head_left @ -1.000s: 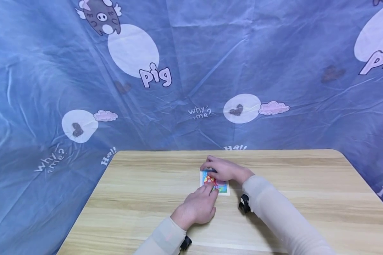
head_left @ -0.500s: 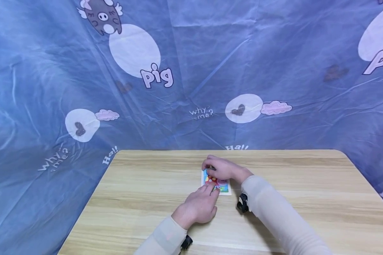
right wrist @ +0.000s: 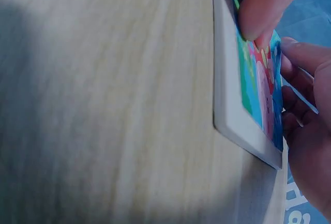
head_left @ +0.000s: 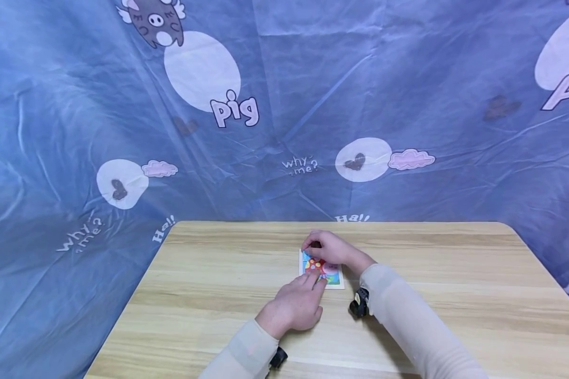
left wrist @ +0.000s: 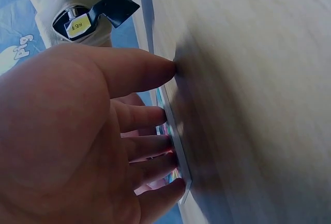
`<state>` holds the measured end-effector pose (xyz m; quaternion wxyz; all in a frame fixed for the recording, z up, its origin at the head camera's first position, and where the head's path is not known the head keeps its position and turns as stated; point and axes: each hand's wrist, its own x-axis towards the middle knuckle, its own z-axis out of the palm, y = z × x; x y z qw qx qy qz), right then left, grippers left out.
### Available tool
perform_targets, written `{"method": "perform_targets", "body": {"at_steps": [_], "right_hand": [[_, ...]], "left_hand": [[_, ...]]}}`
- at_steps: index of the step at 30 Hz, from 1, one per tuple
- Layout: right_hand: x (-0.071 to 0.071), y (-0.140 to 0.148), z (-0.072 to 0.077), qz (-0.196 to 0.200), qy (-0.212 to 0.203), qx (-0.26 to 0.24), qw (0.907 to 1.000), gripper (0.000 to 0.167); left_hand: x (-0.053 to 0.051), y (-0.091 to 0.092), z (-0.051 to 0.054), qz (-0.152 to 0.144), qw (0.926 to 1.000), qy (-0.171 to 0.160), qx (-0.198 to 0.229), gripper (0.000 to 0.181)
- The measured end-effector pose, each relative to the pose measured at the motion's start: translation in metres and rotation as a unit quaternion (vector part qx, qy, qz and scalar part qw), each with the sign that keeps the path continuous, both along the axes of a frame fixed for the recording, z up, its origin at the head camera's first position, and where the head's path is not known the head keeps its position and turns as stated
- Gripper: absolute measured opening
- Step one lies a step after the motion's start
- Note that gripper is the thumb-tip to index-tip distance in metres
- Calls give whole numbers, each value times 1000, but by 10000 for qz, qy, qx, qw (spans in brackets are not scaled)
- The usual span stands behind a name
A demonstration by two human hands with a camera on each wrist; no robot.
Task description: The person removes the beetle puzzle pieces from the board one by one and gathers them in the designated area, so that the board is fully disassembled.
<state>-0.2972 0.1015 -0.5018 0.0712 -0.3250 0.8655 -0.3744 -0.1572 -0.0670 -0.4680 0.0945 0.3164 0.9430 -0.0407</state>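
Observation:
A small picture puzzle (head_left: 337, 287) with a white border lies flat on the table, showing a cartoon in red, pink, blue and green. My left hand (head_left: 296, 305) rests its nearly straight fingertips on the near part of the picture, covering some of it. At the far left corner, my right hand (head_left: 331, 249) bends thumb and forefinger together. From the right wrist view, its thumb and fingers (right wrist: 310, 87) meet a blue piece (right wrist: 276, 48) of the picture that tilts up slightly. The left wrist view has the left hand (left wrist: 62, 131) beside the puzzle's edge, thumb apart.
The wooden table (head_left: 208, 295) extends around the puzzle on all sides. Behind it hangs a blue cloth (head_left: 284, 105) with pig prints and lettering. Each wrist carries a black camera mount, such as the right one (head_left: 359, 303).
The right hand's fingers have drawn closer to the thumb at the far left corner, and the hand has shifted slightly. The left hand stays put on the puzzle. The head view has tilted slightly.

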Motion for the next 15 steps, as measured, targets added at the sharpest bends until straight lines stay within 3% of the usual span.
{"method": "perform_targets", "body": {"at_steps": [6,15], "right_hand": [[-1,1,1,-264,-518,-122,9982,15],[0,2,6,-330,-823,-64,9960,11]], "left_hand": [[-1,0,-2,-23,10000,-53,-35,63],[2,3,0,63,9999,-59,-139,68]]}}
